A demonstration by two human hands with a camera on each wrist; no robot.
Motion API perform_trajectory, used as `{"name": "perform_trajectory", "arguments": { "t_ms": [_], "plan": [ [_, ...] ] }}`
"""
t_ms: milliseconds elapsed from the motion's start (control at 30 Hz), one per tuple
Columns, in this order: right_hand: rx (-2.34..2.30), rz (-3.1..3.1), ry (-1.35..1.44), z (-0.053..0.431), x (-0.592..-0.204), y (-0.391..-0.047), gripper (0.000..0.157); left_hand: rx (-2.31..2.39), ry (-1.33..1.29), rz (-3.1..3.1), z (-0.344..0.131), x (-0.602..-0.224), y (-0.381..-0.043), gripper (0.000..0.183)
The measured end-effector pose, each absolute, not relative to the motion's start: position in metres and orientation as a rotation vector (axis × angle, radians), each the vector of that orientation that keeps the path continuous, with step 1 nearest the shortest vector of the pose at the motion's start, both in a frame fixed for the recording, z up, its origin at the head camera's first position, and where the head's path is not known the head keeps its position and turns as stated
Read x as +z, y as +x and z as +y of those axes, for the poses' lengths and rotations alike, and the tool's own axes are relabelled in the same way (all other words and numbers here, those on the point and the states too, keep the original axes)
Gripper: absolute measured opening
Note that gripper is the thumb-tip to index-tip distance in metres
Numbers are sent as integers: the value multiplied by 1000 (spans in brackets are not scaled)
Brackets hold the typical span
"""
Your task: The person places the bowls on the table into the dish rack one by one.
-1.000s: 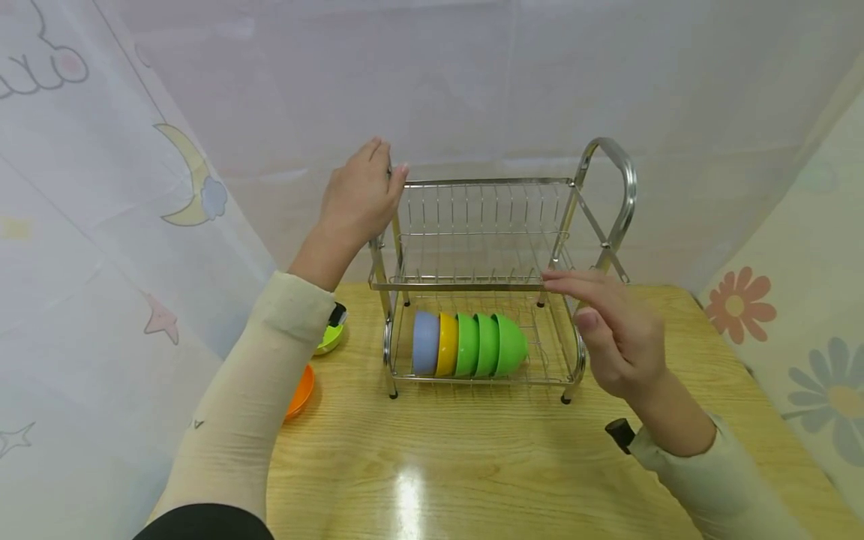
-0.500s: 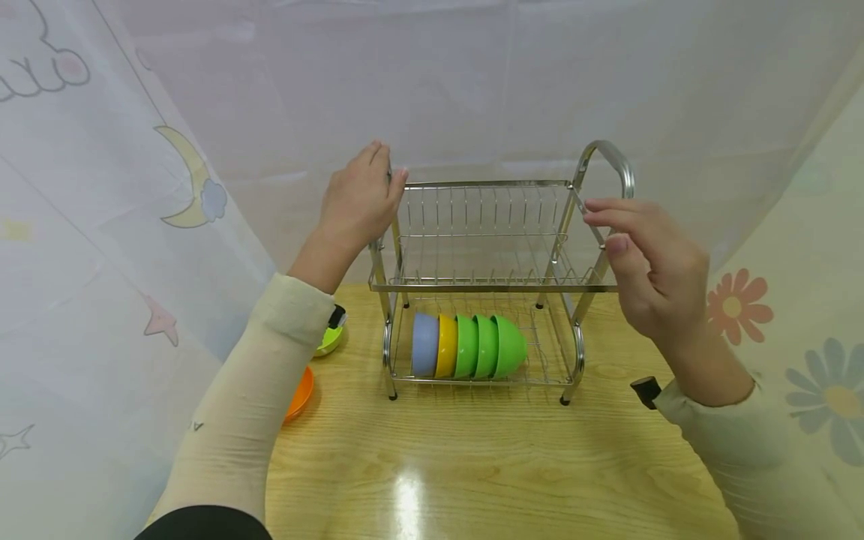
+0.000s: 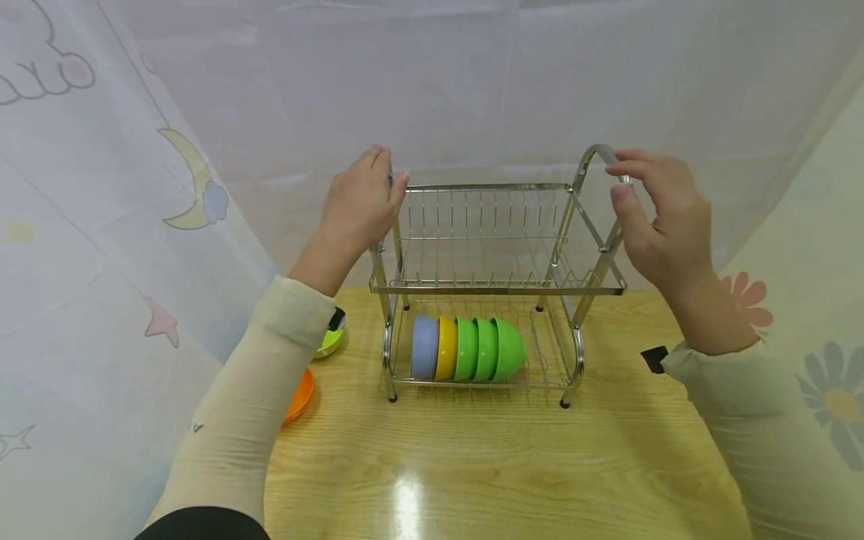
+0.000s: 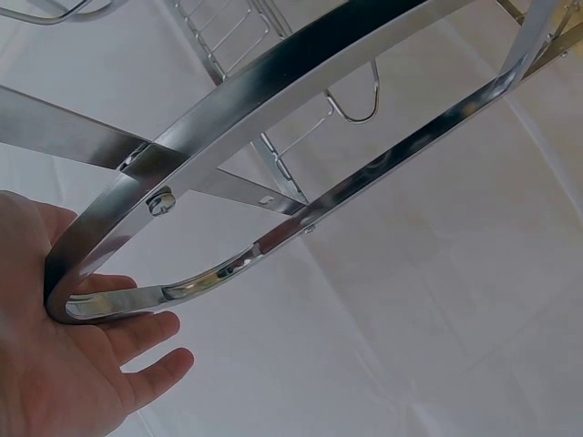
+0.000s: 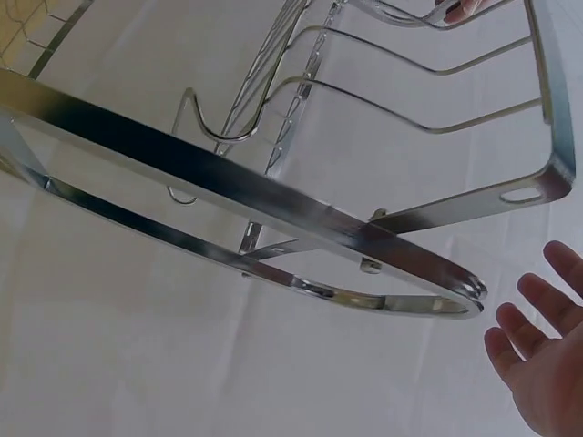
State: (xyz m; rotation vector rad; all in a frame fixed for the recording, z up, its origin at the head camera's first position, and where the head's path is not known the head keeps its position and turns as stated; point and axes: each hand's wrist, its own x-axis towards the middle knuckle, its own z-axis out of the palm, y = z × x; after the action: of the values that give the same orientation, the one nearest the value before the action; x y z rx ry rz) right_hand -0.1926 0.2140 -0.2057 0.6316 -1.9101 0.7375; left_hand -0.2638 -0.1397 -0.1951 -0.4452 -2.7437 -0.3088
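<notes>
A two-tier metal dish rack (image 3: 499, 289) stands on the table. My left hand (image 3: 361, 199) rests on its left arched end. In the left wrist view the palm of that left hand (image 4: 64, 355) touches the bend of the metal frame (image 4: 118, 214), with the fingers fairly straight and uncurled. Beside the right arched end is my right hand (image 3: 668, 217). The right wrist view has this hand (image 5: 551, 355) with fingers spread, a little apart from the arch (image 5: 401, 250). On the lower tier a blue bowl (image 3: 424, 346), a yellow bowl (image 3: 447, 348) and green bowls (image 3: 509, 349) lie nested on their sides.
An orange bowl (image 3: 301, 396) and a yellow-green bowl (image 3: 330, 343) sit left of the rack, partly hidden by the left sleeve (image 3: 250, 397). The wooden table (image 3: 486, 465) extends in front. Patterned cloth walls (image 3: 472, 90) surround the back and sides.
My right hand has risen and moved right, from the upper tier's front edge to beside the right arch. My left hand has stayed on the left end. The bowls lie as before.
</notes>
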Motion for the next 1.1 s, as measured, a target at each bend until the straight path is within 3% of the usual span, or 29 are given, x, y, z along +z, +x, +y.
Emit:
{"name": "perform_trajectory", "arguments": {
  "t_ms": [433,833,1100],
  "plan": [
    [724,-2132,578,235,-207,-224,37,-290,-443,-2739,-140,-197,-264,67],
    [725,-2322,515,239,-211,-237,48,-297,-451,-2726,-140,-198,-265,66],
    [716,-2306,544,240,-214,-239,46,-304,-449,-2728,-140,-199,-263,67]
  ]
}}
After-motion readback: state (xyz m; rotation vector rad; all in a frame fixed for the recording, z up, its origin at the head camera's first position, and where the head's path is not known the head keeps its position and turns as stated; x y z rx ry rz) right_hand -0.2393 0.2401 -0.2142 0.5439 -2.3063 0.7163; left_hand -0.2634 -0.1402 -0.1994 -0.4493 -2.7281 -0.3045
